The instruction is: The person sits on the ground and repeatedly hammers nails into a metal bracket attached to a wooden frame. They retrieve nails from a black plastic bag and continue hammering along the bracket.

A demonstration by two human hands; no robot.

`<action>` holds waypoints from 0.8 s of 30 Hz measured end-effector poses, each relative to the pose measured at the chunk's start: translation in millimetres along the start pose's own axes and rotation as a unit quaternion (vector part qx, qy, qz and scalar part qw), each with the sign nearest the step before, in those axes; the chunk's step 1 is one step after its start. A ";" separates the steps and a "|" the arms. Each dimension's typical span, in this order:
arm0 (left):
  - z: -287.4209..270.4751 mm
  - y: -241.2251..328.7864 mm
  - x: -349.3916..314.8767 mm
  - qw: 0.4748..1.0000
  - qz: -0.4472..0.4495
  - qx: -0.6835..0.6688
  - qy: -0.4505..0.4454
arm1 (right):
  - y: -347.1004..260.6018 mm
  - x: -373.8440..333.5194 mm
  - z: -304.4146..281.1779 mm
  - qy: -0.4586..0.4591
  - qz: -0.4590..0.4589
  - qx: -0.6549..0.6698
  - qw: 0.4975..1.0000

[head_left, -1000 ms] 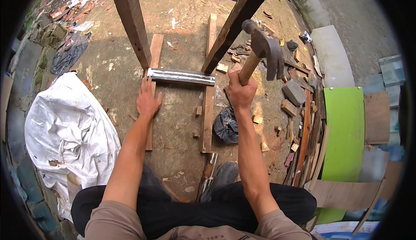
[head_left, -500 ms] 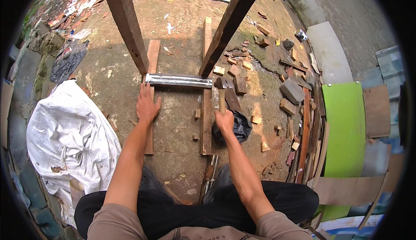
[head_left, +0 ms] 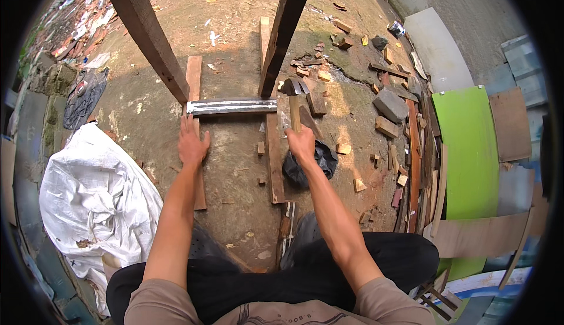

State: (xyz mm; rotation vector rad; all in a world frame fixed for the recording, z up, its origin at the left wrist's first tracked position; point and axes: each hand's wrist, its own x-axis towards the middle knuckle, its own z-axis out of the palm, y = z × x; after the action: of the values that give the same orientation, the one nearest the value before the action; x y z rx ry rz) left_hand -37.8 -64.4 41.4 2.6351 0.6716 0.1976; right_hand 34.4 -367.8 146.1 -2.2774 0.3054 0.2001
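Note:
A dark wooden crosspiece [head_left: 232,107] with white streaks on its face lies across two wooden boards, the left board [head_left: 194,78] and the right board [head_left: 274,160]. Two upright posts, a left post [head_left: 147,37] and a right post [head_left: 285,34], rise at its ends. My left hand [head_left: 194,144] rests on the left board, fingers stretched, their tips against the crosspiece's left end. Wrapped round the wooden handle of a claw hammer [head_left: 295,110], my right hand [head_left: 301,143] is to the right of the right board. The hammer's metal head is up, beyond the crosspiece's right end.
A black plastic bag [head_left: 320,163] lies beside my right hand. Wood offcuts and a grey block [head_left: 390,105] are scattered to the right, near a green panel [head_left: 467,149]. At the left lies a white sack [head_left: 103,201]; my knees are close to the boards' near ends.
The hammer has risen, its head moving away from the crosspiece's right end. My left hand stays by the left end. The whole view has shifted slightly.

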 end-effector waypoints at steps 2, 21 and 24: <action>1.0 -5.8 0.8 1.000 0.018 0.010 0.022 | -11.0 -6.5 1.3 0.003 -0.001 0.013 1.000; 4.4 -14.7 2.2 0.997 0.058 0.006 0.053 | 29.1 9.0 14.3 -0.065 -0.020 -0.029 0.997; 15.6 -11.6 6.6 0.996 0.049 0.056 0.055 | 34.2 25.1 -7.7 -0.129 0.018 -0.145 0.981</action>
State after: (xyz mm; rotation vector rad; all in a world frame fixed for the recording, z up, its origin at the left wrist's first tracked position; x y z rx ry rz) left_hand -33.3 -57.5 22.6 2.7832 0.6045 0.3449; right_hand 49.1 -399.4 120.7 -2.4966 0.1896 0.5862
